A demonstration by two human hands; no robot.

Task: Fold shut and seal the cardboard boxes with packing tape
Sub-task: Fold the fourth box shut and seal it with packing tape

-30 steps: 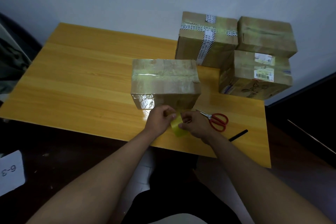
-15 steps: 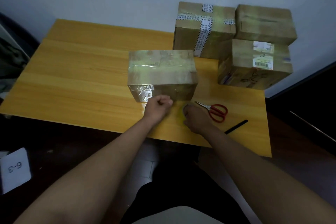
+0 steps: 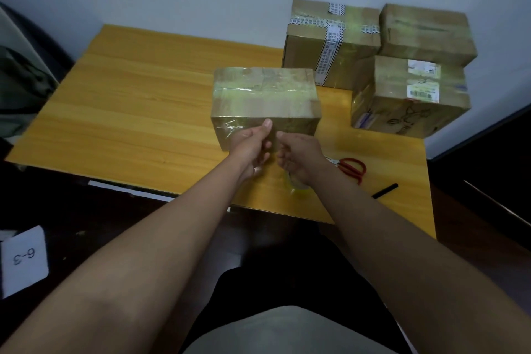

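Note:
A closed cardboard box wrapped in clear tape stands mid-table. My left hand is at its near face with the thumb pressed up against the cardboard and the fingers curled on what looks like the loose tape end. Right beside it, my right hand holds a roll of clear yellowish packing tape, which hangs below the palm, partly hidden by the wrist. The two hands almost touch in front of the box.
Three taped boxes stand at the back right: one with printed tape, one on top, one with labels. Red scissors and a black pen lie right of my hands. The wooden table extends left.
Both hands have moved from the table surface near the front edge up to the box's near face. The left thumb now presses on the box, and the roll hangs under the right hand.

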